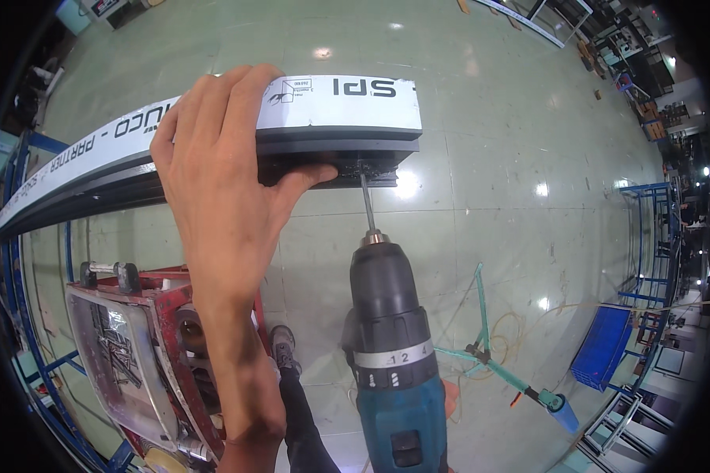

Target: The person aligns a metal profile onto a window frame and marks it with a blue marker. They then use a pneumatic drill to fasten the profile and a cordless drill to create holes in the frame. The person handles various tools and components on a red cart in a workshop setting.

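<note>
My left hand is wrapped over a long dark metal profile whose upper face carries white printed film. The fingers lie across the film, and the thumb presses under the near edge, close to the profile's right end. A teal and black cordless drill points away from me. Its thin bit meets the near side of the profile just right of the thumb, among dark shavings. Only a sliver of my right hand shows beside the drill body, closed on it; the grip itself is hidden.
A red tool cart with a clear-lidded tray of bits stands at lower left. Blue racks line both sides. On the shiny floor are a green stand, a coiled hose and a blue bin.
</note>
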The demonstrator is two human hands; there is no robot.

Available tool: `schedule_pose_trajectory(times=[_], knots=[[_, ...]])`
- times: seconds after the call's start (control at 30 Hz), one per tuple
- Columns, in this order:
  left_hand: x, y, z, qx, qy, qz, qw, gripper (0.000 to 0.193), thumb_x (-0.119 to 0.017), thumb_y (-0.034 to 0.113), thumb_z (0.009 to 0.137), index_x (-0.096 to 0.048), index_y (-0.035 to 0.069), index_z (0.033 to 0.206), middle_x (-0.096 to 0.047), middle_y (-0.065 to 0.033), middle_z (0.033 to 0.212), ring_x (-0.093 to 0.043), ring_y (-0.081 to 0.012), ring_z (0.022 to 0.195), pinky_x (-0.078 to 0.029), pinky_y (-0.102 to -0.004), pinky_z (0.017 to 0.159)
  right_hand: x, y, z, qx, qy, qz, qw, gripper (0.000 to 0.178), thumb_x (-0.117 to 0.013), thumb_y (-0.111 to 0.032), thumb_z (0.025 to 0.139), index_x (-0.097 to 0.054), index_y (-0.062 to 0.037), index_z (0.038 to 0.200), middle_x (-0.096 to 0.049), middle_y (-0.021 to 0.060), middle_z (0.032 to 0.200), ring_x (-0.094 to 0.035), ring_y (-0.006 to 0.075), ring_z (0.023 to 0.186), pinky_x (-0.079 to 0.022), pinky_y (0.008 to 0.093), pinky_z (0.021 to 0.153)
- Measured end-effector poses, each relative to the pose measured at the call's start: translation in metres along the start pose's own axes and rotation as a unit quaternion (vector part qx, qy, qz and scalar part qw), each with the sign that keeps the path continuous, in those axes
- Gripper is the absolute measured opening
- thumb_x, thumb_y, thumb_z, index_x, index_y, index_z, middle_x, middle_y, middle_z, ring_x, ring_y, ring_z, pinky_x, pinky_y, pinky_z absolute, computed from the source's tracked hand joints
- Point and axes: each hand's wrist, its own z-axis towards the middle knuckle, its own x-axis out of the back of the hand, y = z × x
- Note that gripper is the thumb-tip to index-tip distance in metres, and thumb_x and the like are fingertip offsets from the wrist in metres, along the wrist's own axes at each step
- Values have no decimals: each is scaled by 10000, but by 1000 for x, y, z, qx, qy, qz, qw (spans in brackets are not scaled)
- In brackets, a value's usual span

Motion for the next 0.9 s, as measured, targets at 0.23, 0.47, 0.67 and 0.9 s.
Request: schedule_pose_trajectory(times=[0.23,0.47,0.67,0.9], knots=[[4,0,0,-7,3,8,1000,749,-920,363,630,-634,90,1267,-653,-71,1183,-590,-307,1175,-344,-457,1090,12,-38,23,-56,-38,-29,997,330,-774,-58,750,-697,96,1031,-741,167,907,-730,272,718,-571,329,650],[16,-2,22,-44,-73,44,995,747,-966,411,580,-623,61,1144,-698,-118,1041,-640,-343,1024,-460,-440,936,-4,32,-25,67,62,96,991,412,-766,-41,775,-693,103,1154,-747,170,918,-728,250,712,-569,329,648],[-3,-2,20,-104,-10,83,991,718,-913,615,616,-625,31,919,-674,-121,766,-655,-328,747,-499,-424,734,-8,48,-43,58,70,134,987,457,-766,-14,767,-674,109,1198,-745,177,918,-722,256,717,-573,334,662],[-10,-2,11,-65,-12,37,997,744,-903,603,640,-679,4,1021,-727,-133,839,-718,-289,801,-543,-399,773,-32,72,-36,72,70,175,980,514,-765,17,758,-651,117,1249,-742,184,919,-716,263,723,-577,341,678]])
